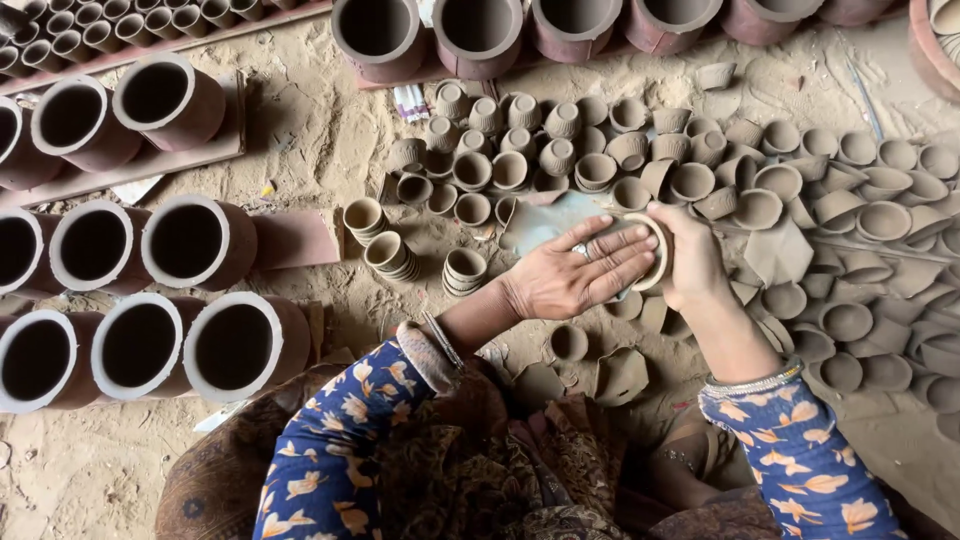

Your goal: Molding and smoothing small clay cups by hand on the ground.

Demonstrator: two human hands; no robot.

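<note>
— Small round unfired clay cup (pixel 655 250) is gripped by the right hand (pixel 692 258); the left hand (pixel 580 275) is laid flat, fingers spread, against its rim.

— Could it be dented?

— Probably, if pressed unevenly. Beyond, grey-brown clay cups (pixel 560 150) crowd the sandy floor (pixel 300 140); they might be knocked.

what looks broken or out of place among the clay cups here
Below the left hand, collapsed cups lie crumpled on the sandy ground, and flat torn clay pieces sit right of the right hand; elsewhere cups stand whole.
</note>
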